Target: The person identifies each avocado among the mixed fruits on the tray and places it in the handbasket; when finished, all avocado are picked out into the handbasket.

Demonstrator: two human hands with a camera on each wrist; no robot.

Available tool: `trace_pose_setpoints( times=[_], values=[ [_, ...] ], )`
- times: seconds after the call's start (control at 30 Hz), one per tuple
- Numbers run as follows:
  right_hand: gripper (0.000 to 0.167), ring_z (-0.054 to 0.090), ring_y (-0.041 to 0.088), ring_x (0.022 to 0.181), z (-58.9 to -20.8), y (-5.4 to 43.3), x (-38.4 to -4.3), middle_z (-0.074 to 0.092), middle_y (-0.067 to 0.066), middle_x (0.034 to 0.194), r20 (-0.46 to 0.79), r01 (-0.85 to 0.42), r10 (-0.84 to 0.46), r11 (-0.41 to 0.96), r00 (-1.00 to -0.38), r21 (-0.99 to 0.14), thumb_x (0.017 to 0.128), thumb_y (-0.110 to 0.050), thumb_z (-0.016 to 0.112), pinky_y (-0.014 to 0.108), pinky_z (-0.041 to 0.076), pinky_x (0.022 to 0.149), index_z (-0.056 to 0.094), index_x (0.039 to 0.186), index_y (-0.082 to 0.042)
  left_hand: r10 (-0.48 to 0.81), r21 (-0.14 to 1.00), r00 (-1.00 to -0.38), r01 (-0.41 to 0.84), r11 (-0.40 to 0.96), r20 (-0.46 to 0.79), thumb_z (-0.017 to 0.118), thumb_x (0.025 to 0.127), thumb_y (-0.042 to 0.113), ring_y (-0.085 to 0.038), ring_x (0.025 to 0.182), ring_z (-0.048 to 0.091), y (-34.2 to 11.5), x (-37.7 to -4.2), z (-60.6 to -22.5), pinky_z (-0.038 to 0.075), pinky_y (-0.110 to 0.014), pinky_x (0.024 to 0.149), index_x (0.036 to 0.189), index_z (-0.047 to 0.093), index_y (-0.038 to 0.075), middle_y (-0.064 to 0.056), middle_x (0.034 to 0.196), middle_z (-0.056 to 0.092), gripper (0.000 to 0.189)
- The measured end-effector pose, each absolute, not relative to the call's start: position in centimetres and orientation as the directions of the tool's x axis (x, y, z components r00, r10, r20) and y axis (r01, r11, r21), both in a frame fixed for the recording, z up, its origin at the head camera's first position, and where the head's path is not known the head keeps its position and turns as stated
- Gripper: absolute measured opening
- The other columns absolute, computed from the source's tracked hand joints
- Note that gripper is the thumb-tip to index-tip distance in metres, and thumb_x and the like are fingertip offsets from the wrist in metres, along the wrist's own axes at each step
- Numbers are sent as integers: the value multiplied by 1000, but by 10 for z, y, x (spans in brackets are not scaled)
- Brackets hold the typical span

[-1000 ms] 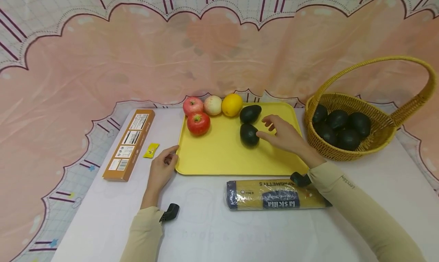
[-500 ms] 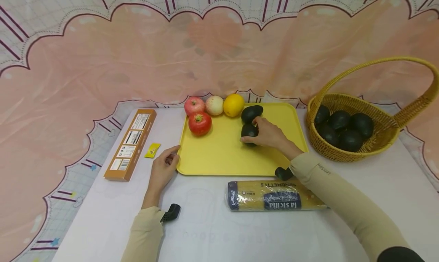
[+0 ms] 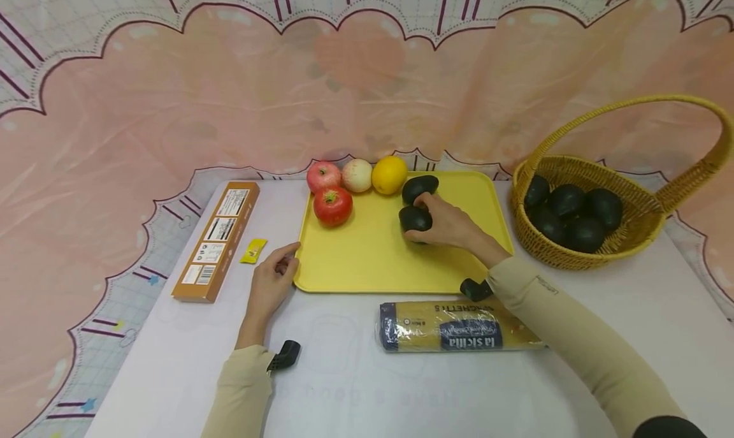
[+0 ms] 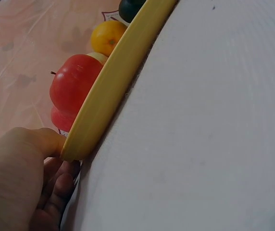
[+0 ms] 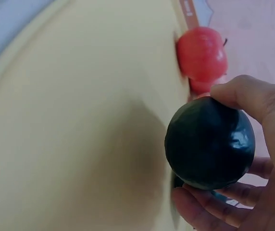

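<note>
My right hand (image 3: 446, 222) grips a dark green avocado (image 3: 415, 219) between thumb and fingers, over the yellow tray (image 3: 367, 266). In the right wrist view the held avocado (image 5: 209, 144) seems slightly raised, with a shadow on the tray. Another avocado (image 3: 420, 189) lies just behind it. My left hand (image 3: 272, 281) is at the tray's left edge; in the left wrist view its thumb lies on the rim (image 4: 99, 108) and curled fingers sit below it. A red pomegranate-like fruit (image 3: 332, 206), a pink apple (image 3: 323, 177), a pale apple (image 3: 357, 176) and an orange (image 3: 389, 175) line the tray's back left.
A wicker basket (image 3: 636, 247) holding several avocados (image 3: 602, 210) stands right of the tray. A spaghetti pack (image 3: 459, 326) lies in front, partly under the right forearm. On the left are a long brown box (image 3: 216, 241) and a yellow wrapped candy (image 3: 253, 251).
My right hand has moved left and closed its fingers round the front avocado, which has tilted and appears slightly lifted. My left hand has stayed at the tray's edge.
</note>
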State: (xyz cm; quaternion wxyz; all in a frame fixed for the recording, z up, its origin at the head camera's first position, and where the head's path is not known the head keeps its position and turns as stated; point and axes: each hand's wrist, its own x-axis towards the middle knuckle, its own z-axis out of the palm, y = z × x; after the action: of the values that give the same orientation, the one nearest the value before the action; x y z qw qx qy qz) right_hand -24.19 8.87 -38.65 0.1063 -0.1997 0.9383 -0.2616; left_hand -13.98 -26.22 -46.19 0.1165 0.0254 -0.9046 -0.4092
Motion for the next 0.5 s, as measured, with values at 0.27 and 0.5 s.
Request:
trace_pose_setpoints(
  times=[0.27, 0.5],
  values=[
    [71, 53, 33, 112, -377, 102, -231, 48, 15, 131, -42, -343, -440, 753, -897, -562, 78, -43, 71, 51, 43, 93, 40, 134, -11, -143, 741, -971, 47, 669, 191, 59, 92, 11, -14, 77, 53, -263, -140, -463, 40, -15, 64, 125, 61, 15, -10, 94, 65, 34],
    [70, 51, 32, 113, -367, 117, -221, 44, 15, 136, -24, -328, -418, 745, -908, -580, 81, -42, 68, 50, 44, 93, 38, 137, -12, -145, 737, -969, 51, 673, 200, 59, 91, 10, -14, 76, 53, -263, -141, -465, 40, -14, 64, 125, 62, 15, -10, 93, 65, 34]
  ],
)
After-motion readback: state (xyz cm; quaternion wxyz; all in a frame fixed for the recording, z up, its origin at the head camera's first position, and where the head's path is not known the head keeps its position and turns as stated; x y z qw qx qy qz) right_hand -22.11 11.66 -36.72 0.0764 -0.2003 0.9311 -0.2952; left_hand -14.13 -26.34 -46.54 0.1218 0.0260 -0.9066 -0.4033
